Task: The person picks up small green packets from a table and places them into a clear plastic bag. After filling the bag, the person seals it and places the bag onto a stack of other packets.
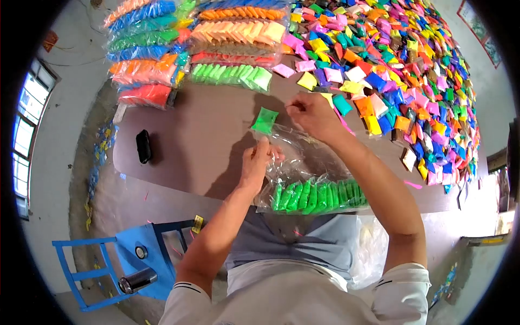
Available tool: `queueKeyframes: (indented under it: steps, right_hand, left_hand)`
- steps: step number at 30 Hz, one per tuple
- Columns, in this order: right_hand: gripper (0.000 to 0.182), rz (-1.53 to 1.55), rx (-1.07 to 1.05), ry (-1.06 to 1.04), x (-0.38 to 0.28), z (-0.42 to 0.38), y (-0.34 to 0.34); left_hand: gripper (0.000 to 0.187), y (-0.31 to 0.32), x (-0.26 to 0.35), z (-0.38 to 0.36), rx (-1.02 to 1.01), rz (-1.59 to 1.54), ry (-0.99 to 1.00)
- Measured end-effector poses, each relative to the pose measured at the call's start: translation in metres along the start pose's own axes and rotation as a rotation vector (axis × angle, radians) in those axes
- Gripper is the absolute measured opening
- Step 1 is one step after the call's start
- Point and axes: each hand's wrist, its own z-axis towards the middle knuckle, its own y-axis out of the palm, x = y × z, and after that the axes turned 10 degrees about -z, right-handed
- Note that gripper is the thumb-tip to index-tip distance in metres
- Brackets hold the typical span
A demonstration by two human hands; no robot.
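Observation:
A clear plastic bag [295, 157] lies at the near edge of the table, with a row of several bright green packets [319, 196] standing side by side in its lower part. My left hand [259, 162] is closed at the bag's left side, its fingers curled on the film. Just beyond those fingertips sits a single green packet [265, 120], at the bag's upper left corner. Over the bag's far edge, my right hand [313, 115] is closed with fingertips together; whatever they hold, if anything, is hidden.
A large heap of mixed-colour packets [390, 70] covers the table's right side. Filled bags sorted by colour [233, 49] are stacked at the back left. A black case [143, 146] rests on the brown table [189, 130]. Below stands a blue chair [130, 238] with a metal flask [138, 280].

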Motion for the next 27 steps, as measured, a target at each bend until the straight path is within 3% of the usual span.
queueKeyframes:
  steps: [4, 8, 11, 14, 17, 20, 23, 27]
  right_hand:
    - [0.018, -0.415, -0.042, -0.144, 0.000, 0.044, 0.032]
    - [0.033, -0.446, -0.360, -0.099, 0.000, 0.060, 0.052]
    - [0.039, -0.573, -0.125, -0.470, 0.024, 0.057, 0.070]
    - [0.040, -0.627, -0.304, -0.295, -0.006, 0.053, 0.055]
    - [0.033, -0.773, -0.248, -0.105, -0.003, 0.066, 0.057]
    - [0.028, -0.338, 0.003, 0.010, 0.003, 0.057, 0.018]
    - [0.033, 0.269, -0.032, 0.283, -0.033, 0.013, -0.027]
    - [0.027, 0.140, -0.157, 0.356, -0.025, -0.035, -0.032]
  left_hand:
    - [0.048, 0.000, 0.002, -0.003, 0.007, 0.023, 0.000]
    - [0.046, -0.002, 0.002, -0.007, 0.007, -0.044, -0.009]
    - [0.045, -0.003, 0.001, -0.008, -0.015, -0.062, 0.015]
    - [0.045, -0.002, 0.004, -0.010, 0.004, -0.051, 0.005]
    - [0.050, -0.004, 0.003, -0.008, -0.011, -0.051, 0.015]
    - [0.045, -0.003, 0.002, -0.010, -0.012, -0.074, 0.029]
    - [0.045, -0.002, 0.003, -0.009, -0.015, -0.069, 0.041]
    - [0.046, -0.003, -0.001, -0.008, -0.009, -0.073, 0.058]
